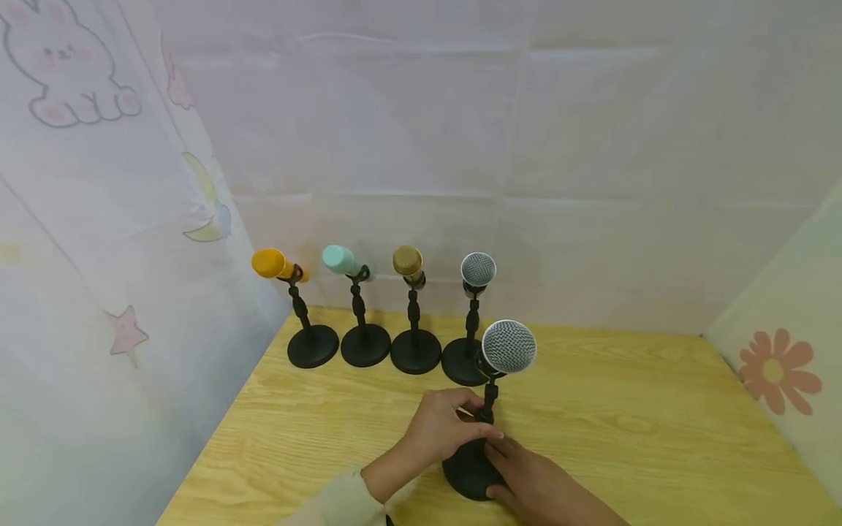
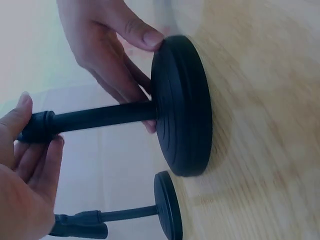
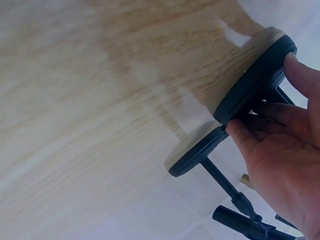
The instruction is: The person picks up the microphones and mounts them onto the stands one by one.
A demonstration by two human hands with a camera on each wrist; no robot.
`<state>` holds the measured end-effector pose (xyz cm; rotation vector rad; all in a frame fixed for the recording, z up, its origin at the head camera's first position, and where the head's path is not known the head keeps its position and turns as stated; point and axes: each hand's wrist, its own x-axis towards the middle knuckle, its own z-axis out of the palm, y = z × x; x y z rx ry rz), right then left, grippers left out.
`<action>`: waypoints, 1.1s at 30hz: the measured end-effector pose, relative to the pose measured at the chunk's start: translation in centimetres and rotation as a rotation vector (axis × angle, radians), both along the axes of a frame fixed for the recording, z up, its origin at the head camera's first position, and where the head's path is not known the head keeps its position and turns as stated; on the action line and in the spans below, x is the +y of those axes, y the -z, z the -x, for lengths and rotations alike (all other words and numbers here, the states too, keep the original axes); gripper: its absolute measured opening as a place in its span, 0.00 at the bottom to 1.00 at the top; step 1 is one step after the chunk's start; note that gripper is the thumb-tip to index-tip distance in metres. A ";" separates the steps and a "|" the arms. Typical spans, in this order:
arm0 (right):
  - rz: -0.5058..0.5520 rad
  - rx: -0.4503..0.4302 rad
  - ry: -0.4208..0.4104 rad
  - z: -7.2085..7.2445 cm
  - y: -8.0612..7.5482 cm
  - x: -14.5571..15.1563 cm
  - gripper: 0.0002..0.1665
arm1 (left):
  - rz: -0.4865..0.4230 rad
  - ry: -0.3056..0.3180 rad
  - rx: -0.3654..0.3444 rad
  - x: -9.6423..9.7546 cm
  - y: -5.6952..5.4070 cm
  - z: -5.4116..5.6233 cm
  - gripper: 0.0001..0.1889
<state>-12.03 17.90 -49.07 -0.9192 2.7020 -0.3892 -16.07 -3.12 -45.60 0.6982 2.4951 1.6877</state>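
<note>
A silver-headed microphone (image 1: 509,347) sits on a black stand with a round base (image 1: 470,473), in front of a row of similar ones. My left hand (image 1: 435,427) pinches the collar (image 2: 40,126) on the stand's pole between thumb and fingers. Lower down, my right hand (image 1: 538,481) grips the base by its rim; in the right wrist view its thumb (image 3: 302,77) presses one side of the rim and a finger touches the other. Close behind stands another silver-headed microphone (image 1: 478,270) on its own stand. Whether the held base lies fully flat cannot be told.
Farther left along the table's back edge stand a gold microphone (image 1: 408,261), a mint one (image 1: 339,260) and an orange one (image 1: 270,263), each on a black stand. The wooden table (image 1: 631,416) meets a pale cloth backdrop (image 1: 592,161) behind and printed cloths at both sides.
</note>
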 end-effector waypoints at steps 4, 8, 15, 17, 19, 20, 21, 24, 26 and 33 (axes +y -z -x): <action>0.018 -0.007 0.005 0.1 0.0 0.1 0.41 | 0.009 -0.009 -0.008 0.3 0.1 0.1 0.19; 0.025 -0.012 0.006 0.2 0.1 0.0 0.41 | 0.019 0.085 0.000 0.0 0.5 0.4 0.18; 0.020 -0.015 -0.008 0.4 0.2 -0.2 0.42 | 0.049 0.312 0.070 -0.8 0.9 0.6 0.16; 0.022 -0.019 -0.012 0.5 0.2 -0.1 0.43 | 0.050 0.299 0.078 -0.9 0.8 0.6 0.15; 0.019 -0.012 -0.022 0.5 0.2 -0.1 0.43 | 0.044 0.266 0.073 -0.9 0.8 0.6 0.16; 0.019 -0.004 -0.029 0.5 0.2 -0.1 0.43 | 0.039 0.248 0.067 -0.9 0.8 0.6 0.16; 0.019 0.004 -0.035 0.5 0.2 -0.1 0.43 | 0.032 0.231 0.057 -0.9 0.8 0.6 0.16; 0.015 0.028 -0.045 0.5 0.3 -0.1 0.42 | 0.017 0.201 0.034 -0.8 0.8 0.6 0.17; 0.018 0.035 -0.049 0.6 0.2 0.0 0.42 | 0.022 0.200 0.039 -0.8 0.8 0.7 0.17; 0.031 0.012 -0.057 0.8 0.2 0.2 0.43 | 0.088 0.348 0.129 -1.2 0.9 1.1 0.18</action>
